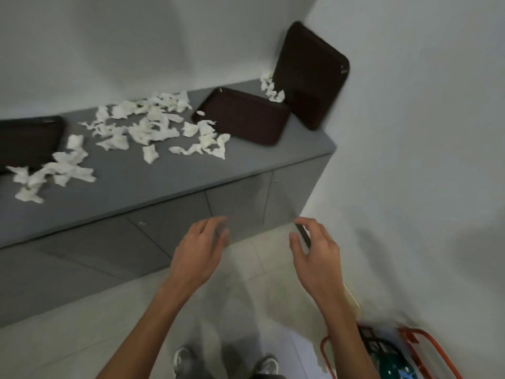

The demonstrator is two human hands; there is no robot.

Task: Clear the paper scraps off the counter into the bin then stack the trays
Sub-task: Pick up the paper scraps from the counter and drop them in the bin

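Paper scraps [147, 127] lie all over the counter [164, 184], some touching the flat tray [246, 116]. My left hand [199, 247] and right hand [317, 247] hang loose below it, holding nothing. If I sweep fast, bits may fall on the floor [246, 310], or the leaning tray [311, 75] may tip.

The person's arms [153, 324] are bare from the lower edge of the view up to the left hand [200, 247] and the right hand [317, 247] — forearms and wrists alike uncovered. On the feet is a pair of pale grey, rounded-toe trainers [183, 363], blurred. A strip of dark trouser cloth [269, 376] lies at the right one — too little shows to tell more.
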